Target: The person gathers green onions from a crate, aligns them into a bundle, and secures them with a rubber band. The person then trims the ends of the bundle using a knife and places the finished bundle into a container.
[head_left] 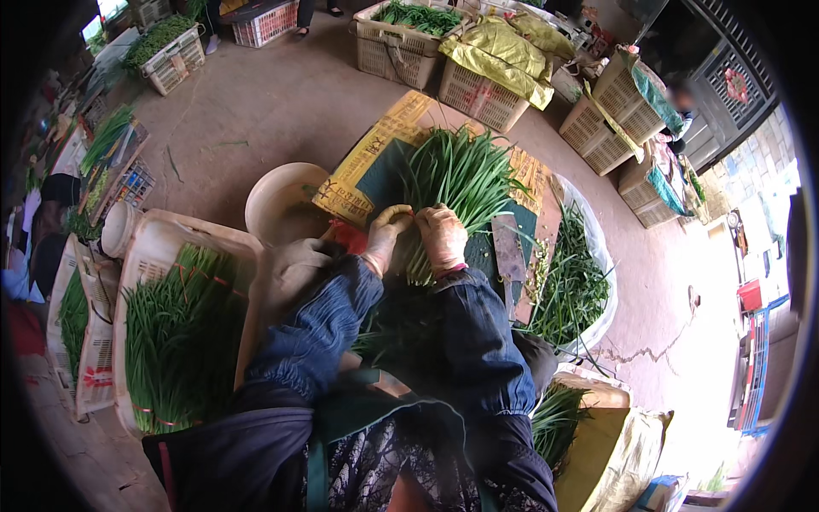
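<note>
My gloved right hand [443, 237] is closed around the lower part of a bunch of green garlic chives [457, 173]. The leaves fan out over a work board [355, 185] covered with printed yellow tape. Beside the bunch, my gloved left hand [386, 233] pinches its fingertips together, where a bit of thin red tie [411, 212] shows. Both hands meet at the near end of the bunch, and the tie's path around the stems is hidden. A broad-bladed knife [510, 246] lies on the board to the right, near small pale trimmings [541, 265].
At my left stands a plastic crate [253, 307] of tied chive bunches, with a pale basin [281, 176] beyond it. A white-lined container [608, 269] of loose leaves borders the board's right. More crates [400, 61] line the far floor; a person [681, 115] is at the right.
</note>
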{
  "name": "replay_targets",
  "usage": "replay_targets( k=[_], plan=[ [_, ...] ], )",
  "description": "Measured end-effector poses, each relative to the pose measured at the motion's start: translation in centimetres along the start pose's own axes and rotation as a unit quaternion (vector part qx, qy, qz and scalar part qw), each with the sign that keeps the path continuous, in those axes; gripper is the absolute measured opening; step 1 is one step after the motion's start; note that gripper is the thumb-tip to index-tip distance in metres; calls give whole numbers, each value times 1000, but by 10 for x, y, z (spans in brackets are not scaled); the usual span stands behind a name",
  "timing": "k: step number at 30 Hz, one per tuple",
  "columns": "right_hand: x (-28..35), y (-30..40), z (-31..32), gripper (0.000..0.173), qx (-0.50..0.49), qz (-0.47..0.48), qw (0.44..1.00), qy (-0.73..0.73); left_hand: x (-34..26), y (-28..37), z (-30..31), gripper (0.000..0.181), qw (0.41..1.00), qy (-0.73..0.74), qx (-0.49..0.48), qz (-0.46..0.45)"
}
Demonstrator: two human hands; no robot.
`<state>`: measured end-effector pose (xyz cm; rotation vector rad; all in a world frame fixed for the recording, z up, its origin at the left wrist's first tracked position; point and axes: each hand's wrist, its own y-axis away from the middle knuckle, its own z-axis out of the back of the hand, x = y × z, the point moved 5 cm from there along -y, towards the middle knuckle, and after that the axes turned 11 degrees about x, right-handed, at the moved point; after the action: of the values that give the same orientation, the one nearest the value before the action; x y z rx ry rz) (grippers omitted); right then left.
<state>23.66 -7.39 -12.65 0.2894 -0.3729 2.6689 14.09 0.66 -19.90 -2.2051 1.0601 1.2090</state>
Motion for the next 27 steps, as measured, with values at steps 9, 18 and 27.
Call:
replay_targets(
  k=[9, 18, 27],
  plan=[
    [-2, 1, 0, 13, 3, -7, 999, -48, 2, -1, 0, 12, 993, 102, 19, 56],
    [-2, 0, 11, 20, 28, 90, 980, -176, -57, 8, -33, 4, 864, -466, -52, -184],
    [-54, 23, -19, 8, -35, -37, 738, -673, -60, 9, -49, 40, 825, -511, -64, -232]
  ],
)
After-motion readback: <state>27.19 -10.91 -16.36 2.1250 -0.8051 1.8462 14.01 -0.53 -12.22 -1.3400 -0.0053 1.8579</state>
